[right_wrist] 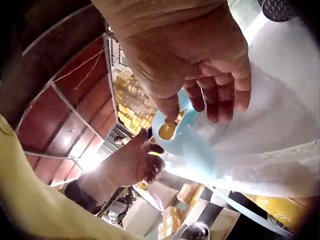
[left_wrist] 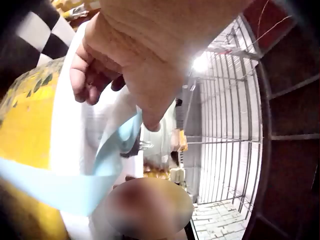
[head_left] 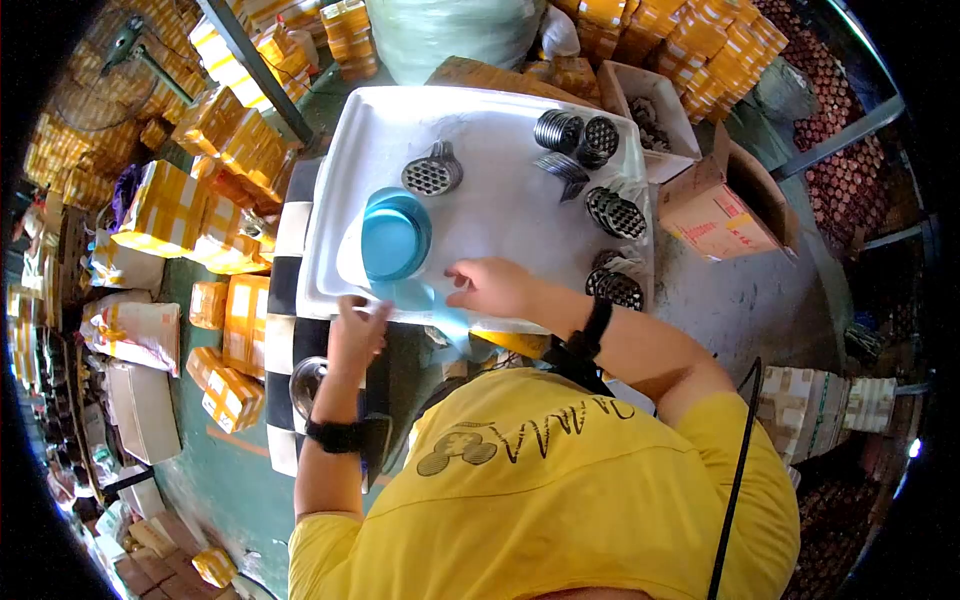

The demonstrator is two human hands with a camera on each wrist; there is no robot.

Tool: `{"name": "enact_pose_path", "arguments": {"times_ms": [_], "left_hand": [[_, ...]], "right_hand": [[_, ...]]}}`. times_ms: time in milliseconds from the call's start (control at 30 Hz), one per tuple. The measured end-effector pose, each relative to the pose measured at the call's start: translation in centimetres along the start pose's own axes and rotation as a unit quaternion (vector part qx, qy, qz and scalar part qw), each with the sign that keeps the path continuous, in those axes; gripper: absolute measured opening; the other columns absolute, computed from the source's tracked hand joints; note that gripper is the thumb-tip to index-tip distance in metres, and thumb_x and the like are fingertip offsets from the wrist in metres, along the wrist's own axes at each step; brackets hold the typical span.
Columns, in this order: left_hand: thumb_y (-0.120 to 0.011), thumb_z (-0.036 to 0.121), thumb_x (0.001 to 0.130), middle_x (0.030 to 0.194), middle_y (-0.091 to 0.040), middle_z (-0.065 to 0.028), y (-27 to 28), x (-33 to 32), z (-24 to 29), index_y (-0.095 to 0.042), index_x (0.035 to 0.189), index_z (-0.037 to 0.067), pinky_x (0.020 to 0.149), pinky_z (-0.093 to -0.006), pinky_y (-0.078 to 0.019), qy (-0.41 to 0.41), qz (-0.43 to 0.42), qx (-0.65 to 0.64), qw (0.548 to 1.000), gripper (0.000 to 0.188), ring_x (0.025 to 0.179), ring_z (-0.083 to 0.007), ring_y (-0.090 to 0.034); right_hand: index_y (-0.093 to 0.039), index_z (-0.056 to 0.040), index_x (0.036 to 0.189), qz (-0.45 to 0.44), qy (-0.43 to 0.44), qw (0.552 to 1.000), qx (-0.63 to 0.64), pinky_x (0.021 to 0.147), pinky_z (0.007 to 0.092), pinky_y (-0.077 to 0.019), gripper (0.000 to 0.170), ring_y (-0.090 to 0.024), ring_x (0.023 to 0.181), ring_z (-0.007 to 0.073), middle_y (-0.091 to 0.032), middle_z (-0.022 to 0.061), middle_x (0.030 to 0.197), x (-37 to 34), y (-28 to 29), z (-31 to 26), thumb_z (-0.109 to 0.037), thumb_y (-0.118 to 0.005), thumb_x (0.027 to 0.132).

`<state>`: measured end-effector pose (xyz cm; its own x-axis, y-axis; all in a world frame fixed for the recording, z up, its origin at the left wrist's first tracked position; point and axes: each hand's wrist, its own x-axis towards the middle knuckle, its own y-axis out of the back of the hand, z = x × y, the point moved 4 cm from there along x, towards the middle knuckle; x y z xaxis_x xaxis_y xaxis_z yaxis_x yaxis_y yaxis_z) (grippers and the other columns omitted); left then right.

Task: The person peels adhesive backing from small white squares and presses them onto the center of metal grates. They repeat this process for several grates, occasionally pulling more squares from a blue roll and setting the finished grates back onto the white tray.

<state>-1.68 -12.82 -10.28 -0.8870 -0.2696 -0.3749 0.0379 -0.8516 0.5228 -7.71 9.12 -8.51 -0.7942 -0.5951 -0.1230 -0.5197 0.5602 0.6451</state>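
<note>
A coiled light blue strip (head_left: pixel 393 238) sits at the left of the white tray-like tabletop (head_left: pixel 500 220). Its loose strip (head_left: pixel 452 328) runs over the near edge and, in the left wrist view, loops across a yellow surface (left_wrist: pixel 30 115). My left hand (head_left: pixel 357 337) is at the near edge left of the loose strip, fingers loosely bent. In the right wrist view, my right hand (right_wrist: pixel 195 65) is palm down over the tabletop with its fingers spread and bent. Its thumb overlaps a blue loop (right_wrist: pixel 172 130) there. Both hands appear to hold nothing.
Stacks of black perforated discs (head_left: pixel 617 213) line the tabletop's right side, and another stack (head_left: pixel 433 172) is behind the coil. An open cardboard box (head_left: pixel 725 210) stands to the right. Taped parcels (head_left: pixel 230 320) are piled at left; a large pale sack (head_left: pixel 455 35) stands behind.
</note>
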Motion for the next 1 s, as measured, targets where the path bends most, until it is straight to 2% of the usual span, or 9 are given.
{"name": "enact_pose_path", "arguments": {"times_ms": [133,267,400,533,667,767,833,933,1000], "left_hand": [[-0.054,0.023,0.084,0.077,-0.061,-0.009,-3.2,0.9,-0.2,-0.054,0.091,-0.001,0.05,-0.0258,-0.0447,-0.019,-0.083,-0.032,0.996,0.025,0.056,-0.016,-0.058],[-0.049,0.012,0.087,0.084,-0.061,-0.0038,-3.0,0.9,1.4,-0.056,0.096,0.005,0.059,-0.0243,-0.0449,-0.069,-0.109,-0.359,0.924,0.014,0.074,-0.0129,-0.059],[-0.047,0.013,0.088,0.087,-0.06,-0.0045,-2.6,0.8,1.3,-0.055,0.099,0.005,0.066,-0.027,-0.0454,-0.038,-0.177,-0.527,0.83,0.015,0.081,-0.0161,-0.058],[-0.047,0.014,0.088,0.085,-0.06,-0.0053,-4.1,0.6,2.3,-0.056,0.098,0.005,0.068,-0.0283,-0.0456,-0.057,-0.259,-0.515,0.815,0.016,0.078,-0.0153,-0.058],[-0.046,0.019,0.089,0.085,-0.061,-0.0069,-5.1,1.2,2.2,-0.057,0.094,0.0,0.065,-0.026,-0.0455,-0.006,-0.189,-0.373,0.908,0.022,0.069,-0.0146,-0.058],[-0.042,0.03,0.09,0.088,-0.062,-0.0087,-4.7,0.5,2.0,-0.056,0.099,-0.001,0.063,-0.026,-0.0454,0.085,-0.255,-0.378,0.886,0.035,0.068,-0.0169,-0.059],[-0.036,0.042,0.091,0.096,-0.06,-0.0116,-4.6,-0.4,2.5,-0.054,0.104,0.0,0.07,-0.0264,-0.0439,0.049,-0.312,-0.462,0.829,0.047,0.081,-0.0179,-0.058],[-0.039,0.04,0.091,0.105,-0.055,-0.012,-4.2,-2.2,5.3,-0.05,0.108,-0.001,0.081,-0.0287,-0.0406,0.072,-0.319,-0.574,0.75,0.046,0.097,-0.0189,-0.052],[-0.041,0.033,0.091,0.104,-0.055,-0.0112,-5.0,-1.2,4.9,-0.049,0.109,-0.002,0.083,-0.0304,-0.0401,0.043,-0.322,-0.581,0.747,0.04,0.097,-0.0197,-0.052]], "right_hand": [[-0.053,0.0022,0.107,-0.104,-0.094,0.99,0.015,0.074,0.0351,-0.0457,0.049,-0.059,0.084,0.0294,-0.06,0.0171,0.097,1.8,-2.0,-1.1,-0.03,-0.066,0.073],[-0.047,0.0015,0.114,-0.123,-0.087,0.974,0.169,0.075,0.0322,-0.0459,0.044,-0.058,0.088,0.0221,-0.06,0.0124,0.098,2.3,-3.1,0.7,-0.02,-0.062,0.078],[-0.041,-0.0044,0.12,-0.169,-0.08,0.81,0.556,0.076,0.0331,-0.0475,0.041,-0.057,0.087,0.0164,-0.058,0.0066,0.101,0.2,-1.2,-2.6,-0.017,-0.055,0.084],[-0.041,0.0006,0.12,-0.153,-0.112,0.685,0.703,0.083,0.0332,-0.0455,0.037,-0.055,0.095,0.0184,-0.055,0.0112,0.104,0.3,0.0,-4.1,-0.007,-0.05,0.085],[-0.047,-0.0004,0.111,-0.1,-0.151,0.786,0.592,0.079,0.0277,-0.0463,0.031,-0.055,0.086,0.0152,-0.054,0.0077,0.094,0.3,0.0,-3.2,0.0,-0.053,0.081],[-0.049,-0.0008,0.107,0.026,-0.049,0.904,0.424,0.078,0.0264,-0.0457,0.026,-0.055,0.084,0.0148,-0.054,0.0073,0.096,0.4,0.9,-1.5,0.002,-0.052,0.081],[-0.05,-0.0024,0.1,0.085,0.06,0.964,0.247,0.071,0.0269,-0.0456,0.024,-0.056,0.078,0.0149,-0.055,0.007,0.088,-0.3,2.1,-2.7,0.003,-0.053,0.077],[-0.05,-0.0048,0.095,0.08,0.224,0.971,0.015,0.064,0.0304,-0.0444,0.024,-0.057,0.071,0.0186,-0.054,0.0091,0.077,-1.9,2.2,-5.0,0.003,-0.054,0.073],[-0.05,-0.0056,0.097,0.017,0.209,0.978,0.01,0.065,0.0304,-0.0444,0.027,-0.057,0.072,0.0194,-0.054,0.009,0.078,-2.4,1.3,-5.7,0.003,-0.054,0.073]]}}
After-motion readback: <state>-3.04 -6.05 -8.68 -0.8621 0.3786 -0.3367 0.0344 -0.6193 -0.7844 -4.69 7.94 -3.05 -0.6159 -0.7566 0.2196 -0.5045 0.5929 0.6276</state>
